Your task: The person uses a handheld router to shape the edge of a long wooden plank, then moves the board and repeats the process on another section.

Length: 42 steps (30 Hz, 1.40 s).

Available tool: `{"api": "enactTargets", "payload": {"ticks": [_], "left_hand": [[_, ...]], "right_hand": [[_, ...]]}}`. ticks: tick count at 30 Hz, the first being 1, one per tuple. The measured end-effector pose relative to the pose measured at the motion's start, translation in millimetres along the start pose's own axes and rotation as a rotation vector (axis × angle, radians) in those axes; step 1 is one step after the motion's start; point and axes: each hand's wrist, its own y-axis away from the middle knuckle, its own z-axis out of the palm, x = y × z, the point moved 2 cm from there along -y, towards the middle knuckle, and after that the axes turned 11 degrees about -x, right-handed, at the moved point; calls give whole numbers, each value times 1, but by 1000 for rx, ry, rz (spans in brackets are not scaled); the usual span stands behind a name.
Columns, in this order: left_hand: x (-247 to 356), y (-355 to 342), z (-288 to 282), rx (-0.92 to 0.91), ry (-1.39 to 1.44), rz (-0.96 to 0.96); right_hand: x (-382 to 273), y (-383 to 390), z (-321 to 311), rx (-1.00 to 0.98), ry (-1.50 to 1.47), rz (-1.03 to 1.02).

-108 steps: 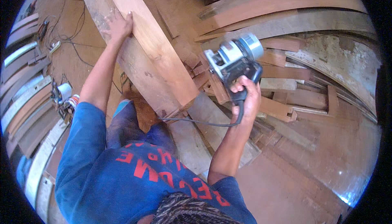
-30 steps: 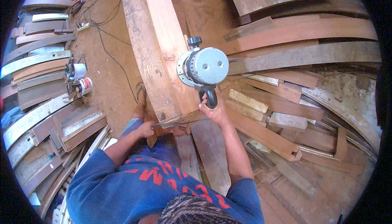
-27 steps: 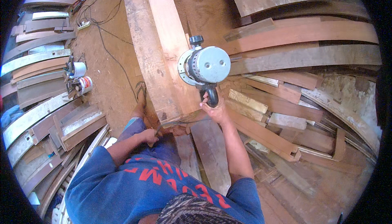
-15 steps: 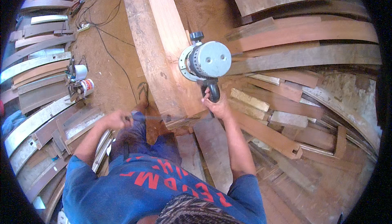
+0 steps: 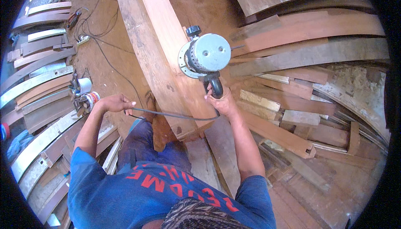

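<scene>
A wood router [image 5: 209, 52] with a silver-grey round motor housing stands on a light brown plank [image 5: 161, 28]. Its black D-shaped handle [image 5: 216, 86] is gripped by my right hand [image 5: 224, 102], with the fingers wrapped round it. From the handle a dark power cord [image 5: 175, 115] runs left across the near end of the bench to my left hand [image 5: 119, 103]. That hand pinches the cord between thumb and fingers, off the bench's left side. The underside of the router and any bit are hidden.
A worn wooden bench [image 5: 144, 41] lies under the plank. Stacked boards [image 5: 309, 32] and offcuts [image 5: 260, 99] crowd the right side. More boards [image 5: 46, 72] line the left, near a white tub [image 5: 85, 85] of tools. Loose cable [image 5: 109, 64] trails over the sawdust-covered floor [image 5: 115, 45].
My left hand has moved a little left and up, and the blurred cord is now drawn out plainly between my hands. The router appears slightly left and higher as the view shifts.
</scene>
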Motion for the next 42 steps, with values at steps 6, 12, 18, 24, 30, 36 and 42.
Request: {"api": "enactTargets", "payload": {"ticks": [6,12,18,24,30,36,42], "left_hand": [[-3,-22,-26,115,-16,-89],[3,-40,-48,117,-103,-76],[3,-26,-80,-145,-176,-91],[-2,-29,-103,-148,-240,-126],[20,-27,-198,-1,-387,-102],[84,-59,-368,1121,-493,7],[99,-96,-399,951,-400,-95]], "right_hand": [[-9,-23,0,-5,-38,9],[-16,-51,-1,-8,-29,-21],[-23,-82,-3,8,36,-78],[-34,-102,-6,-9,37,-98],[-43,-121,-6,13,57,-66],[-53,-142,-13,-5,41,25],[-61,-157,-16,-31,11,21]]}}
